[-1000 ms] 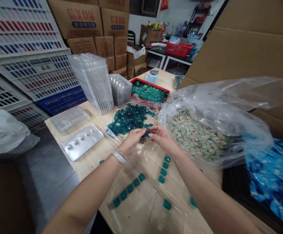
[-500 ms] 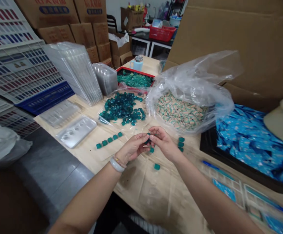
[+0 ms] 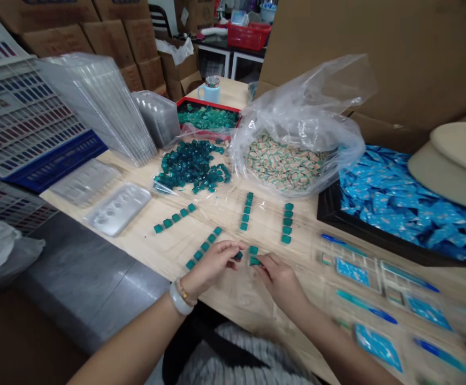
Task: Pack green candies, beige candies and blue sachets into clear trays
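My left hand [image 3: 215,261] is closed on a dark teal cube [image 3: 238,255], held between thumb and fingertips just above the table. To its right, my right hand [image 3: 280,275] pinches a green cube [image 3: 254,261] at the tabletop. Directly behind that one lies another green cube [image 3: 253,249]. Around my hands, similar cubes stand in short rows: one row [image 3: 204,247] beside my left hand, one farther left [image 3: 175,218], one in the middle [image 3: 246,210] and one on the right [image 3: 287,222].
Behind the rows are a heap of dark teal cubes [image 3: 192,166] and a clear bag [image 3: 297,115] of small striped pieces. Clear plastic trays [image 3: 118,208] stand left. A black tray [image 3: 393,240] of blue packets and filled clear cases [image 3: 369,267] are on the right.
My hands, together over a dark cube before, are now apart. The right has come down to a green cube on the table. The view has tilted down, showing more rows and cases.
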`<action>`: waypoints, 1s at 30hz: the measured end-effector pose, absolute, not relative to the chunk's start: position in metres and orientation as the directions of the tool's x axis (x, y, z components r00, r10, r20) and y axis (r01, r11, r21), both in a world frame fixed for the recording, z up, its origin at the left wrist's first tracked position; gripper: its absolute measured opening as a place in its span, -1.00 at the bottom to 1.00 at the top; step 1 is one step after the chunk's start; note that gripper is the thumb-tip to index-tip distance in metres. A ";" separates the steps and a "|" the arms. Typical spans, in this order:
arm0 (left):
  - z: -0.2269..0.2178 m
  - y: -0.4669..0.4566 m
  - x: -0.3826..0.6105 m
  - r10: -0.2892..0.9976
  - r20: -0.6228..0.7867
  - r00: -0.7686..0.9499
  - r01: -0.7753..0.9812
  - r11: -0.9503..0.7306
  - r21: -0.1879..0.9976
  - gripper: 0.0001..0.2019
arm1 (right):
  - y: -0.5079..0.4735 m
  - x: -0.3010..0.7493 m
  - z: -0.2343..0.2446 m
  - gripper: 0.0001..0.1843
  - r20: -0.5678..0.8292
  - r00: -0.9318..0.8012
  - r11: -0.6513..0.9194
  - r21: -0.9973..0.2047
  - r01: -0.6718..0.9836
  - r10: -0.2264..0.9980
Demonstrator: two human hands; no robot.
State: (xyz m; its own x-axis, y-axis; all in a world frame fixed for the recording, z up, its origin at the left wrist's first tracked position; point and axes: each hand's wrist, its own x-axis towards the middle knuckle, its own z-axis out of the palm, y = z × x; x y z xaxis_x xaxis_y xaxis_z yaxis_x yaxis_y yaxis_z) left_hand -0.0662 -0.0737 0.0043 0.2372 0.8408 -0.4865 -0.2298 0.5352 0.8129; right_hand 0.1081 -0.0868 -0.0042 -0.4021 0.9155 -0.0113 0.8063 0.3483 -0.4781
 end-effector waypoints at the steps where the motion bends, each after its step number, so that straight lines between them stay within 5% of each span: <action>1: 0.003 -0.076 -0.067 0.830 -0.500 0.246 -0.233 0.551 0.801 -0.75 | -0.087 0.104 -0.008 -0.83 -0.075 -0.390 0.327 -0.414 0.849 0.918; 6: 0.000 -0.083 -0.062 0.828 -0.499 0.256 -0.239 0.554 0.797 -0.77 | -0.079 0.089 -0.011 -0.83 -0.244 -0.322 0.252 -0.278 0.927 0.915; 12: 0.002 -0.090 -0.065 0.816 -0.510 0.272 -0.517 0.571 0.637 -0.77 | -0.082 0.107 -0.012 -0.80 -0.176 -0.342 0.198 -0.545 0.814 0.923; 18: 0.016 -0.091 -0.056 0.792 -0.509 0.337 -0.524 0.607 0.598 -0.75 | -0.094 0.109 0.020 -0.78 0.085 -0.376 0.311 -0.742 0.594 0.922; 21: 0.015 -0.094 -0.055 0.827 -0.470 0.310 -0.335 0.557 0.760 -0.73 | -0.095 0.109 0.024 -0.83 0.138 -0.362 0.338 -0.743 0.578 0.922; 24: 0.004 -0.103 -0.060 0.912 -0.351 0.213 0.092 0.339 0.936 -0.78 | -0.096 0.109 0.014 -0.85 0.062 -0.376 0.323 -0.651 0.687 0.925; 27: -0.011 -0.114 -0.064 0.924 -0.272 0.268 0.400 0.150 0.904 -0.63 | -0.098 0.101 0.003 -0.84 -0.122 -0.426 0.322 -0.481 0.816 0.896; 30: -0.019 -0.120 -0.061 0.921 -0.266 0.285 0.502 0.093 0.860 -0.53 | -0.097 0.091 -0.004 -0.84 -0.254 -0.399 0.295 -0.364 0.883 0.881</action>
State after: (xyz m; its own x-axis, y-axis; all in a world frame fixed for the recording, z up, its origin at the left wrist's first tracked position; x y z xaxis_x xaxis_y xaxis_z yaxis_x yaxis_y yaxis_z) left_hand -0.0609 -0.1201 -0.0193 0.2854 0.9208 -0.2659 0.5021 0.0927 0.8598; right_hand 0.0912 -0.0968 -0.0037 -0.3988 0.8810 -0.2544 0.8834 0.2947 -0.3643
